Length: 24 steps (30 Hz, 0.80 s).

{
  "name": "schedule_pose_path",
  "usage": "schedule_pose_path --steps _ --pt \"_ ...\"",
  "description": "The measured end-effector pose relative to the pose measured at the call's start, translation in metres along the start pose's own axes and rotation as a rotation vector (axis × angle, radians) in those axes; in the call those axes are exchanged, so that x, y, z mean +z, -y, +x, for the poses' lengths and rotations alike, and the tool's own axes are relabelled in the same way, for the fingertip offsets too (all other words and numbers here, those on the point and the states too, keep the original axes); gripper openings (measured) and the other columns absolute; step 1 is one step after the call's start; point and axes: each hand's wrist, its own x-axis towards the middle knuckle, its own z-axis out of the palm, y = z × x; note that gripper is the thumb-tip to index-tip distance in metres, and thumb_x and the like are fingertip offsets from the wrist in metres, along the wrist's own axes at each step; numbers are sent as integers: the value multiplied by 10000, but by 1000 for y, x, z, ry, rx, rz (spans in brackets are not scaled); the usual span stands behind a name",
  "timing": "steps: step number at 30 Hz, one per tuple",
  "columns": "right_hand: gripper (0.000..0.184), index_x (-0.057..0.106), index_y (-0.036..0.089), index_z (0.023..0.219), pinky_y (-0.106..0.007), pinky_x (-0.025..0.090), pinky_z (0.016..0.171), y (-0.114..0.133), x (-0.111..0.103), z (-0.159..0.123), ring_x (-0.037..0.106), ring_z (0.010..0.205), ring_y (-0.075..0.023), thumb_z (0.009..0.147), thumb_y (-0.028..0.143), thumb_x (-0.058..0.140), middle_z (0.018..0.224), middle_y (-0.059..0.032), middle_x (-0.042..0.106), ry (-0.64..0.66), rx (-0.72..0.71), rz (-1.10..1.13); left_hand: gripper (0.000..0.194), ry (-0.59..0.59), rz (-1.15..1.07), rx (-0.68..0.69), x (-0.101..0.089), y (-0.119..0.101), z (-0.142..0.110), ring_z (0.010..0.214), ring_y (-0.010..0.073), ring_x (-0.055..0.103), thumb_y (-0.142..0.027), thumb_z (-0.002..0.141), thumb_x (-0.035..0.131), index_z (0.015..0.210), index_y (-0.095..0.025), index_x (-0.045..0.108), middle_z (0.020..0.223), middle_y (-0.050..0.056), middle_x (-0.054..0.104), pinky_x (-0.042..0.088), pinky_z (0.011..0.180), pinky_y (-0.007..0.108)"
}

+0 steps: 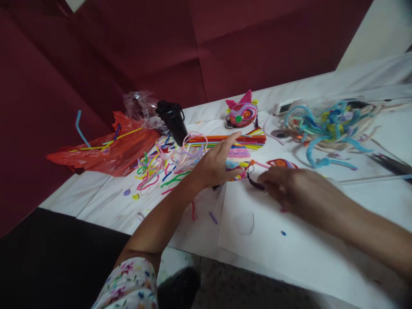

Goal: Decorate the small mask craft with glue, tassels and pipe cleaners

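We look down on a white table (106, 199) where a person's left hand (215, 167), thumb and fingers spread, reaches out to the right of a black bottle (172, 122) and on our side of it. Beneath that hand, right of the bottle, we see a colorful craft piece (236, 165), part covered; whether hand and piece touch we cannot tell. The right hand (280, 184), farther right of the bottle, has its fingers curled in, their tips blurred beside a dark tassel (255, 184); we cannot tell whether they pinch it. Pipe cleaners in a bundle (255, 140) lie just right of the bottle, while loose pipe cleaners (157, 167) tangle at its foot. To the bottle's left we find a red plastic bag (128, 150); well to its right, a pink-eared mask (243, 115) and, beyond, a heap of blue and cream strands (334, 128).
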Motion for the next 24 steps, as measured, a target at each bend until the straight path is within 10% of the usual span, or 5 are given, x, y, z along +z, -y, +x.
schedule_pose_path --steps 8,24 --pt "155 735 198 809 -205 427 630 -31 14 78 666 759 -171 803 118 601 798 -12 728 355 120 -53 905 -17 -20 -30 -2 1 -2 1317 279 493 -287 744 720 1494 -201 221 1452 136 486 415 1077 404" --pt "83 704 182 742 -242 361 538 -30 23 80 620 650 -169 778 168 630 717 -33 688 426 116 -21 924 -21 -26 -23 -4 0 0 1277 286 531 -289 738 752 1492 -216 224 1387 147 541 436 1058 428"
